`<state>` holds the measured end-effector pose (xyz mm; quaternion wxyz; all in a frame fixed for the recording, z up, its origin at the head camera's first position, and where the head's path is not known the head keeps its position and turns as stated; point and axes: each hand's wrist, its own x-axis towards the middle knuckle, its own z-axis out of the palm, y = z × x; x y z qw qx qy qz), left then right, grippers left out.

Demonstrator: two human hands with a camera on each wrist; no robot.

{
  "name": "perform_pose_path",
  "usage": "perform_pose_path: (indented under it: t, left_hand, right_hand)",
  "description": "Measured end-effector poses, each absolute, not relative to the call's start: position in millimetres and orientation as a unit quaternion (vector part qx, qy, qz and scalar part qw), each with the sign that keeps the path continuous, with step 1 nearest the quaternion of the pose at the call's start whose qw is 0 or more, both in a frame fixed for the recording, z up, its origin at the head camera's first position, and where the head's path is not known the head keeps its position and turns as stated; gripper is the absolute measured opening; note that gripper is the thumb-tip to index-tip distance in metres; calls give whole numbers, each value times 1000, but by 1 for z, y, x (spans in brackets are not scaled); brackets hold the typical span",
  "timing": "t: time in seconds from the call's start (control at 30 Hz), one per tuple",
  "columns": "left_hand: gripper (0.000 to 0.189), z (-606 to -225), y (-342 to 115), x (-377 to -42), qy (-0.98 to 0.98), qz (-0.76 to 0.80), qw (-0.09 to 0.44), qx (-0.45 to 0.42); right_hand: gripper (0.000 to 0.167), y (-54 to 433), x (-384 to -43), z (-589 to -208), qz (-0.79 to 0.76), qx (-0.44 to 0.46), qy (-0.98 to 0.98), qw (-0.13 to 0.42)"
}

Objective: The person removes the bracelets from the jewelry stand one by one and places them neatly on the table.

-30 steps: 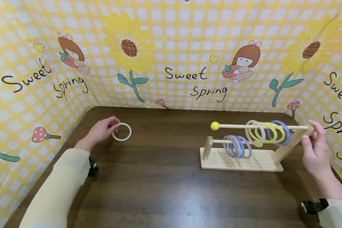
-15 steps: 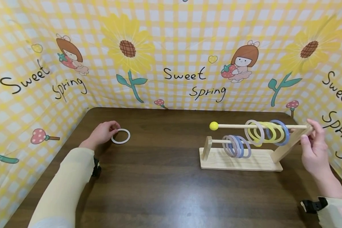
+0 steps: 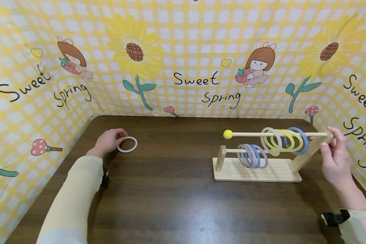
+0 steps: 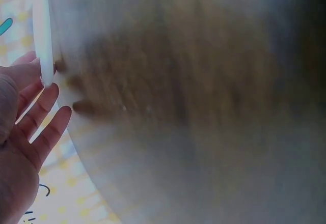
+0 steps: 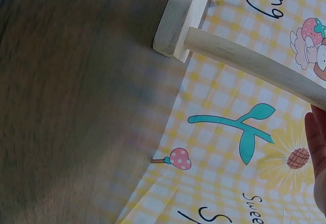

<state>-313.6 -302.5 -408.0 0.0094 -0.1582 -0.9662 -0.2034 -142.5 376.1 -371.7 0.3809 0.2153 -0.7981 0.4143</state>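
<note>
Well left of the wooden ring stand (image 3: pixel 256 175), a white ring (image 4: pixel 43 33) is pinched by the left hand (image 3: pixel 107 141); toward it the ball-tipped rod (image 3: pixel 247 134) is pointed; the post (image 3: pixel 306 155) is gripped by the right hand (image 3: pixel 337 162).

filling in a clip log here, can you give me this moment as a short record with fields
left hand: pinches a white ring at its edge
contact: cannot tell whether the white ring touches the dark table
right hand: grips the upper end of the slanted post
support: wooden base on the dark table
upper rod: yellow ball at one end; pale, yellow and blue rings around it
lower rod: pale and blue rings around it
behind: yellow checked cloth with printed flowers
</note>
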Motion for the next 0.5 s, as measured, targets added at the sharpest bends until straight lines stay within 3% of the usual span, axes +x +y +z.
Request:
perform_pose_path:
  t: [0.5]
  left_hand:
    - [9, -408, -300, -316, -966, -207, 7, -156]
  right_hand:
    - [37, 376, -141, -370, 403, 203, -805, 384]
